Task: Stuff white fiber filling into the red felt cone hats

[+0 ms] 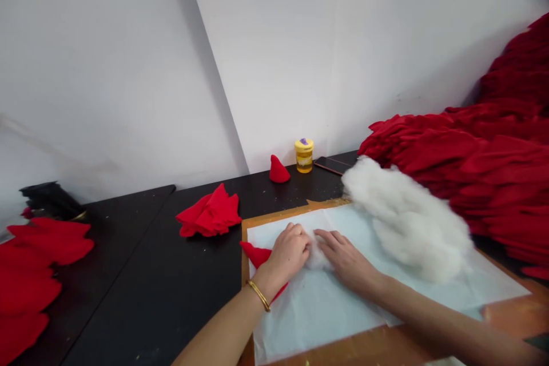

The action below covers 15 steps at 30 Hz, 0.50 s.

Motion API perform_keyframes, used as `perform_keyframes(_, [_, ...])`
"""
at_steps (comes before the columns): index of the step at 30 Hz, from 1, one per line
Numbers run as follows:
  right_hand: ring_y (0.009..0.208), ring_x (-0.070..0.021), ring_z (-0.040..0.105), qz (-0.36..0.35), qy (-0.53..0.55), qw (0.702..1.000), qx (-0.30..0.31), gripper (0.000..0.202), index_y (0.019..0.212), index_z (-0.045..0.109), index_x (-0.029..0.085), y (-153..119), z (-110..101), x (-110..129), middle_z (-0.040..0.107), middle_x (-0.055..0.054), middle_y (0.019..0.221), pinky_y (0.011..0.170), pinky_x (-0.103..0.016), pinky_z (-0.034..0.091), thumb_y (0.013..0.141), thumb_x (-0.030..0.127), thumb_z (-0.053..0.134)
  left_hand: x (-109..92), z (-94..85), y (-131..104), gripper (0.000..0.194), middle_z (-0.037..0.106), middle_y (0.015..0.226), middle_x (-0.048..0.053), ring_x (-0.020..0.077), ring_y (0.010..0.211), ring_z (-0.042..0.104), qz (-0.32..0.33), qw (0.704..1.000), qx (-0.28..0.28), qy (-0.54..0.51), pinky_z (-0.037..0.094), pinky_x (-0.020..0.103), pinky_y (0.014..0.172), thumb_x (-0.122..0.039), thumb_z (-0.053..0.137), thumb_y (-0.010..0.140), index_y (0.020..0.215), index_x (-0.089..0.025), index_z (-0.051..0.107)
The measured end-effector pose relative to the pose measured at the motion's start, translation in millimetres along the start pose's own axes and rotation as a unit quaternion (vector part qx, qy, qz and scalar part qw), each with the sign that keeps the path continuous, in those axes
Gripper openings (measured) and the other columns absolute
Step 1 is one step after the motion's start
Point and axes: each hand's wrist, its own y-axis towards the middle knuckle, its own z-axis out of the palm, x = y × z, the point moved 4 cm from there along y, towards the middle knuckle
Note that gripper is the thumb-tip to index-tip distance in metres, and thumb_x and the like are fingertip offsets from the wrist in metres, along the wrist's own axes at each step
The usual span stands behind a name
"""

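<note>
Through the head view I see a small, thin tuft of white fluffy fibre (316, 258) lying between the two hands, on the white sheet (319, 317) spread over the black table (141, 274). The left hand (292, 249) has its fingers curled at the tuft's left side; the right hand (345, 260) reaches in from the right, fingers stretched forward at its edge. With both thumbs hidden, I cannot tell whether either pinches it.

The pointed red fabric piece (257, 254) lies partly under the left hand and wrist, clearly nearer that hand. I judge its long axis to run rightward from the tip, which points left, away from the tuft; its middle is covered.
</note>
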Motion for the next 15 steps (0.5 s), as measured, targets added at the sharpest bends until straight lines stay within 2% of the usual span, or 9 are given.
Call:
perform_keyframes(2, [0.127, -0.0392, 0.048, 0.005, -0.008, 1.000, 0.005, 0.040, 0.115, 0.063, 0.009, -4, -2, 5, 0.039, -0.024, 0.156, 0.094, -0.057, 0.049, 0.080, 0.000, 0.046, -3, -0.7, 1, 0.018, 0.063, 0.118, 0.013, 0.0311, 0.117, 0.052, 0.010, 0.999, -0.022, 0.022, 0.045, 0.046, 0.098, -0.004, 0.056, 0.081, 0.075, -0.018, 0.066])
perform_keyframes(4, [0.136, -0.0422, 0.041, -0.005, 0.003, 1.000, 0.014, 0.037, 0.122, 0.060, 0.009, -7, -6, 10, 0.028, -0.026, 0.161, 0.101, -0.060, 0.045, 0.087, 0.019, 0.059, -4, -1.2, 0, 0.017, 0.059, 0.128, 0.012, 0.0321, 0.125, 0.047, 0.031, 0.999, -0.027, 0.034, 0.040, 0.049, 0.104, -0.003, 0.058, 0.080, 0.076, -0.019, 0.064])
perform_keyframes(6, [0.139, -0.0403, 0.039, 0.001, 0.023, 1.000, 0.014, 0.039, 0.121, 0.061, 0.012, -7, -8, 12, 0.028, -0.025, 0.162, 0.106, -0.059, 0.042, 0.092, 0.038, 0.060, -4, 1.3, 0, 0.018, 0.064, 0.116, 0.010, 0.0289, 0.117, 0.052, 0.048, 0.998, -0.019, 0.039, 0.043, 0.047, 0.102, -0.002, 0.057, 0.080, 0.077, -0.020, 0.061])
perform_keyframes(7, [0.137, -0.0387, 0.042, 0.015, 0.030, 0.999, 0.008, 0.032, 0.114, 0.063, 0.014, -7, -9, 11, 0.034, -0.023, 0.160, 0.105, -0.059, 0.043, 0.096, 0.041, 0.056, -3, 3.5, -1, 0.019, 0.066, 0.107, 0.008, 0.0270, 0.109, 0.056, 0.048, 0.998, -0.016, 0.039, 0.046, 0.044, 0.098, -0.002, 0.056, 0.081, 0.079, -0.020, 0.061])
perform_keyframes(9, [0.128, -0.0369, 0.052, 0.049, 0.034, 0.998, -0.009, 0.025, 0.095, 0.065, 0.018, -3, -7, 8, 0.050, -0.020, 0.150, 0.099, -0.058, 0.048, 0.101, 0.035, 0.048, -1, 8.3, -3, 0.022, 0.065, 0.096, 0.006, 0.0245, 0.096, 0.059, 0.034, 0.998, -0.020, 0.039, 0.051, 0.040, 0.088, 0.000, 0.051, 0.082, 0.086, -0.020, 0.060])
perform_keyframes(11, [0.116, -0.0346, 0.060, 0.067, 0.035, 0.997, -0.019, 0.020, 0.089, 0.064, 0.019, 2, -4, 3, 0.064, -0.018, 0.133, 0.092, -0.055, 0.052, 0.099, 0.025, 0.048, 0, 11.1, -7, 0.027, 0.065, 0.099, 0.007, 0.0236, 0.095, 0.060, 0.016, 0.999, -0.034, 0.035, 0.053, 0.038, 0.084, 0.001, 0.048, 0.083, 0.098, -0.018, 0.059])
perform_keyframes(13, [0.109, -0.0296, 0.064, 0.069, 0.042, 0.997, -0.019, 0.017, 0.102, 0.064, 0.018, 7, -1, -2, 0.068, -0.015, 0.121, 0.090, -0.048, 0.055, 0.092, 0.013, 0.050, 0, 10.4, -12, 0.030, 0.066, 0.105, 0.009, 0.0235, 0.099, 0.060, 0.003, 0.998, -0.049, 0.029, 0.054, 0.038, 0.086, 0.000, 0.047, 0.085, 0.109, -0.016, 0.056])
perform_keyframes(15, [0.111, -0.0245, 0.064, 0.070, 0.049, 0.996, -0.022, 0.042, 0.122, 0.058, 0.017, 12, -1, -6, 0.066, -0.014, 0.125, 0.091, -0.040, 0.056, 0.084, 0.003, 0.047, 0, 7.5, -20, 0.028, 0.067, 0.109, 0.009, 0.0231, 0.105, 0.060, 0.011, 0.998, -0.050, 0.024, 0.053, 0.038, 0.091, -0.003, 0.048, 0.088, 0.112, -0.016, 0.057])
